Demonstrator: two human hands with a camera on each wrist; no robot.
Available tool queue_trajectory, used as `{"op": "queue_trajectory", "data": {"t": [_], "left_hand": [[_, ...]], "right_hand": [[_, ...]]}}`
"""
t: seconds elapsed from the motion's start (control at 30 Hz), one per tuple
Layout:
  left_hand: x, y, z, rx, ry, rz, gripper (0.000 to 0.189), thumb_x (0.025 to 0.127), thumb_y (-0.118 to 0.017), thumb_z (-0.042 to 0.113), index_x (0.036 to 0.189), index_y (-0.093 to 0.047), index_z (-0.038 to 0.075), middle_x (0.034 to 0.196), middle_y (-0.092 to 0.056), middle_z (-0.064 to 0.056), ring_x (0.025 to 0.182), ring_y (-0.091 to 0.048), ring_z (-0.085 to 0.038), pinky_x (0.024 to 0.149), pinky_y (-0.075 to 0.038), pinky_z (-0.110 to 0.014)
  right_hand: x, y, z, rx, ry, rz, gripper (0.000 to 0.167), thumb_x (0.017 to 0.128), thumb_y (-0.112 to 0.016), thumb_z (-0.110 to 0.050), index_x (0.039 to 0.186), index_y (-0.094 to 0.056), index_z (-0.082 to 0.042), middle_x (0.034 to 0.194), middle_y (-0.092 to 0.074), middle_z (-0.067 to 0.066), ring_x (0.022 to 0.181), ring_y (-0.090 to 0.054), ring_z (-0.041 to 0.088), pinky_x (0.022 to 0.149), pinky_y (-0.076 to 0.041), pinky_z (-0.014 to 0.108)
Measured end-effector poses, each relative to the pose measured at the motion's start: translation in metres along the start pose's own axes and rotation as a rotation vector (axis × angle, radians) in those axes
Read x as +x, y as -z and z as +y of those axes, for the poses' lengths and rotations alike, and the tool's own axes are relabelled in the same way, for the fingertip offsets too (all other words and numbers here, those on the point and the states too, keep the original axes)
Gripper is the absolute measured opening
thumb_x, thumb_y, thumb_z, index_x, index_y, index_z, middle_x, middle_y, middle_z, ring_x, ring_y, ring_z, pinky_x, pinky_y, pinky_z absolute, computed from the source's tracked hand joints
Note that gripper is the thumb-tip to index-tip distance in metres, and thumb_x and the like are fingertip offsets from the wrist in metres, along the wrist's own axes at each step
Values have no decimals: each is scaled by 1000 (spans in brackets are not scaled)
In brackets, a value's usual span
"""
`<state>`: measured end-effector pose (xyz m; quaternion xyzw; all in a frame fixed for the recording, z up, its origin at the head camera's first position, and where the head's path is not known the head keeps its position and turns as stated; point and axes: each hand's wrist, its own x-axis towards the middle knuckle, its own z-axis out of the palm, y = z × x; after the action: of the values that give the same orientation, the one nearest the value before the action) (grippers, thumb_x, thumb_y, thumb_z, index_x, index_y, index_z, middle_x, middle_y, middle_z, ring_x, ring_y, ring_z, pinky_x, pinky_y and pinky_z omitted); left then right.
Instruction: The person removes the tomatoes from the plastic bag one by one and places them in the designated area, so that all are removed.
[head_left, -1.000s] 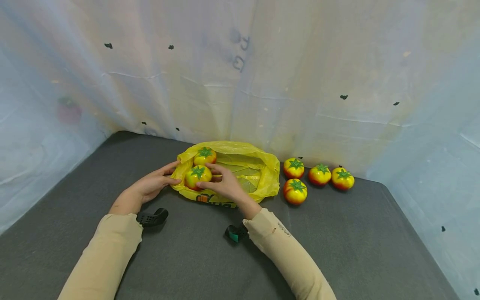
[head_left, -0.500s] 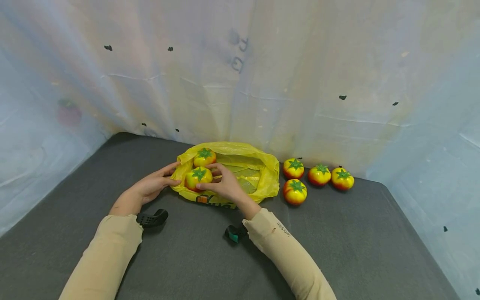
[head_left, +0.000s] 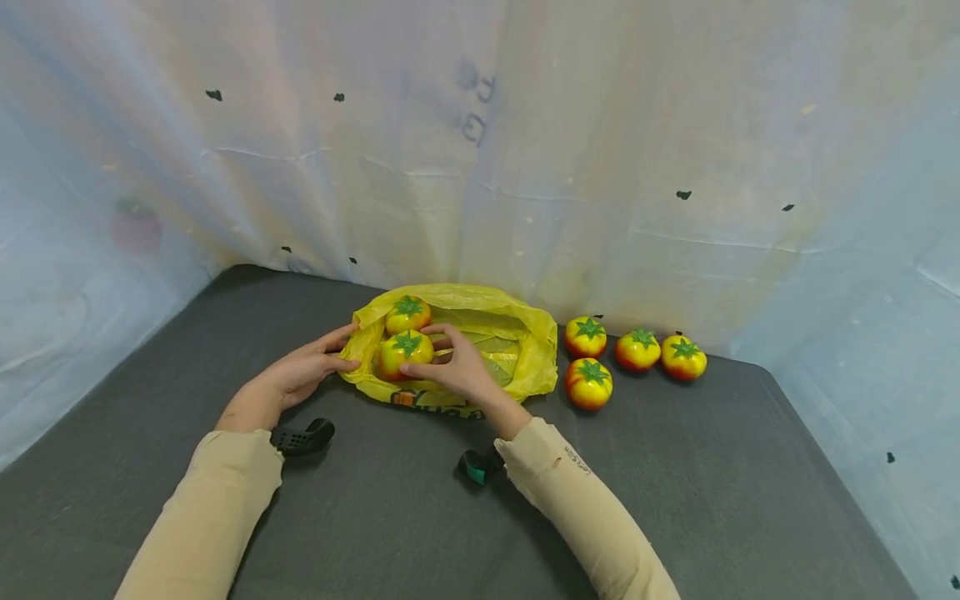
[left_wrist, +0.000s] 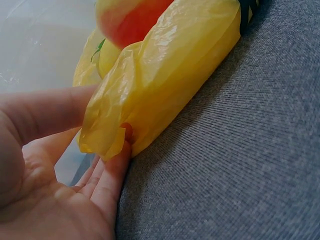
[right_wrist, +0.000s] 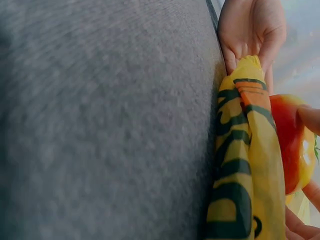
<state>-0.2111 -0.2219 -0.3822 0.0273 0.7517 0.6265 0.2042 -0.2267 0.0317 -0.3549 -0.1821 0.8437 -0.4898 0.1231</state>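
Pinched by left hand [head_left: 296, 372], thumb against fingers: left rim of yellow bag [head_left: 465, 297], near back edge of table [head_left: 390, 517]. Inside bag's left end, 1 rear tomato [head_left: 408, 316]; 1 front tomato [head_left: 401, 357] clamped in right hand [head_left: 467, 371]. Right of bag, toward back right corner: 4 outer tomatoes [head_left: 588, 387].
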Motion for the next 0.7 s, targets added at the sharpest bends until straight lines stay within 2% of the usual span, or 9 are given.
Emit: {"op": "queue_trajectory", "data": {"t": [0.33, 0.7], "left_hand": [[-1, 3, -1, -10, -23, -10, 84, 98, -54, 13, 155, 6, 18, 156, 17, -27, 143, 12, -46, 113, 1, -63], [1, 1, 0, -11, -7, -12, 83, 98, -54, 14, 155, 6, 18, 156, 20, -25, 144, 15, -43, 114, 1, -61]], "right_hand": [[-14, 20, 4, -37, 56, 10, 58, 82, -75, -36, 132, -51, -18, 126, -55, 14, 108, -58, 30, 80, -54, 36], [-23, 37, 16, -95, 53, 3, 59, 82, -76, -35, 133, -50, -21, 128, -55, 12, 112, -57, 30, 87, -52, 41]]}}
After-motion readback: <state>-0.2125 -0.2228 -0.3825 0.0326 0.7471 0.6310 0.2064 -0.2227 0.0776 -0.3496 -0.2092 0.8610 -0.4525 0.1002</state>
